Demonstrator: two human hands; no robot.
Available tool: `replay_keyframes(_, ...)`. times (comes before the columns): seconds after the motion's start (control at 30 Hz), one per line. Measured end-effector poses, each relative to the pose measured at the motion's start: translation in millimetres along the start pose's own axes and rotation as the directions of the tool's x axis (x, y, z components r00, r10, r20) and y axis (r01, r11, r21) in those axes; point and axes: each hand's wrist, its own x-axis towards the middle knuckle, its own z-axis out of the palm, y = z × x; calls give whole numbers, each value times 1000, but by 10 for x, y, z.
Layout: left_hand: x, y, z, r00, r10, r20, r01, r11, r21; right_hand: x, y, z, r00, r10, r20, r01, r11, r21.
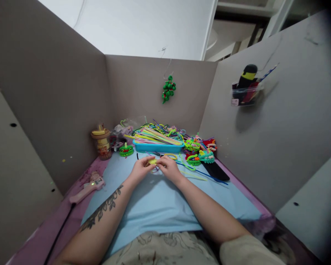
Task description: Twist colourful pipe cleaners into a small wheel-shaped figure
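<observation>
Above the blue cloth, my left hand [141, 168] and my right hand [168, 168] meet over a small yellow pipe-cleaner piece [152, 161]. Fingers of both hands are closed on it, the left from one side and the right from the other. Its exact shape is partly hidden by the fingertips. Just beyond my hands lie a looped yellow pipe cleaner [171, 156] and a dark tool, perhaps scissors, partly covered. A long blue pipe cleaner [209, 177] runs off to the right.
Behind is a blue tray [160, 148] heaped with pipe cleaners [157, 135]. Finished fuzzy figures [206, 156] and a black phone-like slab [216, 171] lie right. Left are a green fuzzy figure [126, 149], a cup [102, 145] and a corded pink glue gun [88, 188]. Grey panels [154, 95] enclose the desk.
</observation>
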Motion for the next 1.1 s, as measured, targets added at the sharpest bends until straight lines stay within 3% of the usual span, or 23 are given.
replay_keyframes(0.27,79,35,-200,989,-62,-137,50,995,-91,62,154,-166,998,56,13,-55,993,-103)
replay_keyframes(0.5,143,49,-360,962,-156,-225,89,956,-281,104,445,-413,997,69,32,-50,912,-407)
replay_keyframes(0.63,142,43,-357,956,-138,-258,80,971,-225,105,482,-479,995,67,-74,-94,875,-474)
replay_keyframes(0.77,137,20,-324,958,-128,-255,89,983,-158,112,332,-460,959,171,-224,-218,954,-204)
replay_keyframes(0.87,132,5,-302,966,-133,-221,103,985,-142,123,186,-387,904,317,-288,-309,948,74)
replay_keyframes(1.0,122,-2,-258,974,-139,-176,118,985,-128,134,73,-277,862,480,-165,-351,799,489)
replay_keyframes(1.1,113,-8,-216,980,-141,-142,126,986,-107,133,59,-233,848,508,-151,-314,711,629)
